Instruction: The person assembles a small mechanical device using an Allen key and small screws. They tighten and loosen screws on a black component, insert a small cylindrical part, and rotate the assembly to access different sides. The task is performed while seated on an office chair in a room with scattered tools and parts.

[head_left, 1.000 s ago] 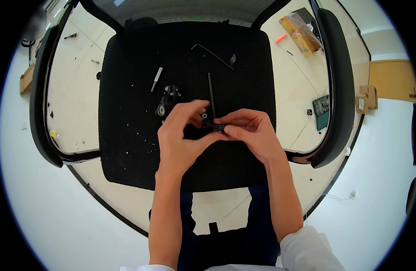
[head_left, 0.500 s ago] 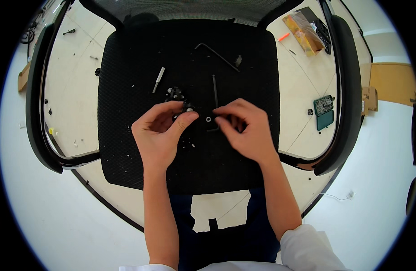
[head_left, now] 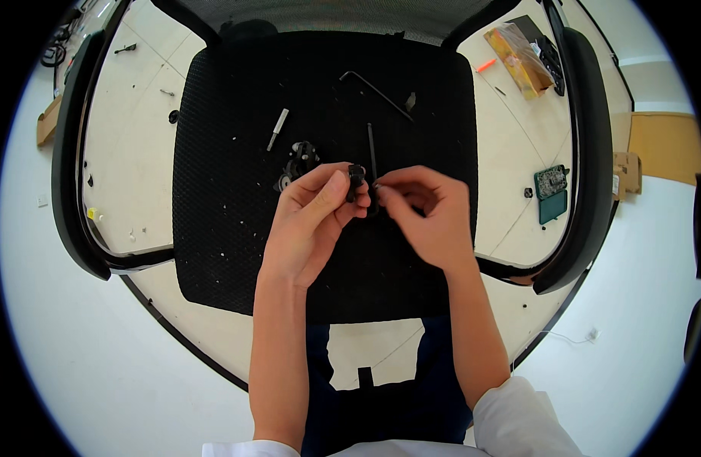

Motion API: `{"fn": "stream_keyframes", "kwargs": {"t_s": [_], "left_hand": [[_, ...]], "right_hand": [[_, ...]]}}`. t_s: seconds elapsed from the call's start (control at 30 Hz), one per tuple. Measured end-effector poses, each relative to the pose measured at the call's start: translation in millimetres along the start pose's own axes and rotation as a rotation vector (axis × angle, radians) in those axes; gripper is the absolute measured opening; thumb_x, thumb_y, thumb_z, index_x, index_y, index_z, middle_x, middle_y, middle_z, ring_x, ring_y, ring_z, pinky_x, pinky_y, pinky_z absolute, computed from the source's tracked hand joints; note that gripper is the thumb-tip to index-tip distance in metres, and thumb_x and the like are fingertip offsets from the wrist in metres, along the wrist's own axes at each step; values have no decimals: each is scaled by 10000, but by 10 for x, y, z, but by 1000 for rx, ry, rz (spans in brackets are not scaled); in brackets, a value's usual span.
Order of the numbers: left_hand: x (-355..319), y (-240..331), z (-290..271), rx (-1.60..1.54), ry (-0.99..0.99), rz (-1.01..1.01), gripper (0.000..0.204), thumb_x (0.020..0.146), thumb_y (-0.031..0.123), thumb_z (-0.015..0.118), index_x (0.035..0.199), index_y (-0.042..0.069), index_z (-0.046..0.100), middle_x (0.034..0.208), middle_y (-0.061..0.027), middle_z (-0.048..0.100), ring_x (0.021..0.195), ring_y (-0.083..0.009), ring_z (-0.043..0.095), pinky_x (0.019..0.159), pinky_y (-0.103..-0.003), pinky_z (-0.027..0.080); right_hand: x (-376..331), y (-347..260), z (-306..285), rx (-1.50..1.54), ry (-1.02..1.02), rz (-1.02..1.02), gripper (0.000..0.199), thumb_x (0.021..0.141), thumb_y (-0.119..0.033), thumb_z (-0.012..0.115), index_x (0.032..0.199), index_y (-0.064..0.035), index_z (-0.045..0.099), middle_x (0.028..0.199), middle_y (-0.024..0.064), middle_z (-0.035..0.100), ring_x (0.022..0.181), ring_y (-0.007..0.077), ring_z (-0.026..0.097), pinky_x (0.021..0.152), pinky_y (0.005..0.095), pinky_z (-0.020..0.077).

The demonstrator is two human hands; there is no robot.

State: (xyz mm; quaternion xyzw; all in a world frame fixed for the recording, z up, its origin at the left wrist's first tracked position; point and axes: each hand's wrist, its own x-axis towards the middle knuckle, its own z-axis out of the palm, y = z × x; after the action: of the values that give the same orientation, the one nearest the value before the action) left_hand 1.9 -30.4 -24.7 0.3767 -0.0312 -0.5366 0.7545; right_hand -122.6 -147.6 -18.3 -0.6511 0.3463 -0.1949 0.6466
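Observation:
My left hand (head_left: 308,209) is closed around a small black part (head_left: 356,177), held upright between thumb and fingers above the chair seat (head_left: 221,259). Close to its right, my right hand (head_left: 434,209) is pinched, and what sits between the fingertips is too small to make out. Just left of my left hand lies a black mechanism with light round pieces (head_left: 301,156). An L-shaped hex key (head_left: 371,145) lies by my right fingertips, its lower end partly hidden. Farther back rest a longer hex key (head_left: 377,94) and a small tool with a white handle (head_left: 279,128).
Chair armrests rise on the left (head_left: 68,167) and right (head_left: 587,152). On the floor at right are an open green case (head_left: 552,206), a yellow package (head_left: 518,65) and an orange stick (head_left: 486,65). Pale crumbs dot the seat.
My left hand has moved right, away from the black mechanism, and now holds up the small black part. A nut that lay between my hands no longer shows. The view has shifted slightly.

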Motion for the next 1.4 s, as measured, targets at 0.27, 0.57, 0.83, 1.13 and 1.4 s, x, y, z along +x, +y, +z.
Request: {"fn": "stream_keyframes", "kwargs": {"t_s": [0.27, 0.57, 0.83, 1.13, 1.4], "left_hand": [[-39, -235, 39, 9, -48, -79, 183, 928, 205, 700, 994, 37, 669, 923, -78, 682, 862, -158, 640, 833, -300, 517], [-29, -190, 190, 203, -48, -60, 280, 886, 160, 740, 1109, 22, 640, 946, -115, 695, 853, -192, 677, 797, -323, 561], [122, -190, 204, 31, -64, -86, 319, 913, 205, 713, 1148, -6, 668, 921, -112, 702, 825, -189, 684, 766, -319, 569], [175, -177, 267, 172, 64, -92, 356, 914, 221, 714, 1182, -9, 673, 946, -105, 708, 877, -167, 670, 793, -303, 555], [209, -198, 253, 321, 119, -7, 290, 907, 207, 726, 1110, 1, 705, 933, -96, 713, 868, -159, 673, 799, -298, 550]], "right_hand": [[-186, -28, -120, 396, 11, -19, 143, 870, 19, 697, 1011, 47, 690, 914, 121, 726, 806, 149, 696, 701, 258, 563], [-186, 35, -221, 509, -45, 93, 158, 873, 12, 694, 1026, 50, 700, 881, 114, 725, 754, 143, 683, 712, 259, 554], [-81, 54, -249, 536, -29, 100, 166, 890, -18, 684, 1040, 47, 709, 882, 109, 727, 778, 136, 678, 721, 245, 535], [-31, 2, -221, 523, 38, 80, 206, 860, 29, 705, 1064, 53, 696, 915, 119, 722, 808, 160, 690, 747, 267, 565], [-32, -1, -198, 355, 77, 68, 218, 843, 37, 731, 1059, 49, 703, 928, 130, 729, 862, 174, 712, 797, 271, 580]]}}
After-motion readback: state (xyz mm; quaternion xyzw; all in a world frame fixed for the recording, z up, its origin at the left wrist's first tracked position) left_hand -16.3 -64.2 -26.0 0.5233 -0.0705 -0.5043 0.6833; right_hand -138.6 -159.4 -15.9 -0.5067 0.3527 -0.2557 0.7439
